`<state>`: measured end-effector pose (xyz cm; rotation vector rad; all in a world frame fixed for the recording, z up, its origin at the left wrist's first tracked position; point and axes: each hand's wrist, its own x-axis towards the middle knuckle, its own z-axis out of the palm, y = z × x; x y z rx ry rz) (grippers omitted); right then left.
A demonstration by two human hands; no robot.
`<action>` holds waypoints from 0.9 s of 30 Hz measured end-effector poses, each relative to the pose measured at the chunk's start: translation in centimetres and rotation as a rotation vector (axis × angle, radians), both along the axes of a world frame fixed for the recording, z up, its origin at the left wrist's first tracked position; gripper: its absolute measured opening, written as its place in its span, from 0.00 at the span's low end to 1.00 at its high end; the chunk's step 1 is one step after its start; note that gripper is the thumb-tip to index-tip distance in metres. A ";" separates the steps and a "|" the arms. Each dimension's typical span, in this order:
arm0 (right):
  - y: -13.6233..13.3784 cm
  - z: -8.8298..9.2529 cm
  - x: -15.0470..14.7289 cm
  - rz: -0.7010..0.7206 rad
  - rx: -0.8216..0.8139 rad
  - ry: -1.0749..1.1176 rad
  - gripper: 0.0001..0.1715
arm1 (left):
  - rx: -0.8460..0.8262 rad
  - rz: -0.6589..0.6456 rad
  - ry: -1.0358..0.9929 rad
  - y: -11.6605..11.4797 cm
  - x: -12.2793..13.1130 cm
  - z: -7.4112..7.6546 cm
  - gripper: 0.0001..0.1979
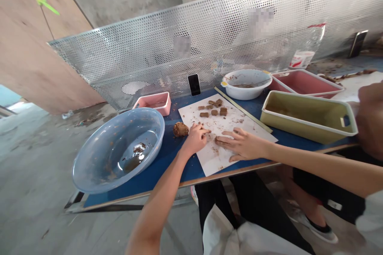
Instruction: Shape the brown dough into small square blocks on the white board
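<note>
My left hand (196,138) rests at the left side of a white sheet (213,162), fingers curled in and the index fingertip near a small brown bit; whether it holds anything is hidden. Flat on the sheet, fingers spread, lies my right hand (243,144), over a piece of brown clay (220,140) that shows at its fingertips. Short blocks of clay (214,112) sit in a group at the sheet's far part, with crumbs around. A rough lump of clay (180,129) stands on the blue table just left of my left hand.
A blue basin (98,143) with some water stands left, before a pink box (163,101). A phone (194,84) leans on the perforated metal screen (134,40). Right are a wooden strip (243,110), white basin (247,93), green bin (308,125) and another person's arm (371,119).
</note>
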<state>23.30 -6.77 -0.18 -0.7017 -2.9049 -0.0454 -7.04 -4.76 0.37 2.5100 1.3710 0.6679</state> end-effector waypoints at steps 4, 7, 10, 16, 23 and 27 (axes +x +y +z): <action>-0.1 -0.5 1.3 0.058 0.130 0.015 0.37 | 0.001 -0.011 -0.012 -0.1 0.0 0.1 0.25; 0.3 -0.7 0.9 0.110 0.316 0.022 0.38 | 0.008 -0.005 -0.003 0.0 0.0 0.0 0.24; 0.9 -0.5 -0.5 0.133 0.455 0.038 0.37 | 0.013 -0.002 0.007 0.1 -0.1 -0.2 0.22; 0.4 0.9 -0.9 0.123 0.348 0.037 0.31 | 0.033 -0.013 0.002 0.3 -0.2 -0.4 0.22; 0.2 0.9 -1.0 -0.041 0.095 0.147 0.30 | 0.032 -0.025 -0.013 0.3 -0.2 -0.4 0.23; 1.4 0.4 -2.1 -0.093 -0.010 0.165 0.32 | 0.026 -0.015 -0.002 0.2 -0.1 -0.3 0.24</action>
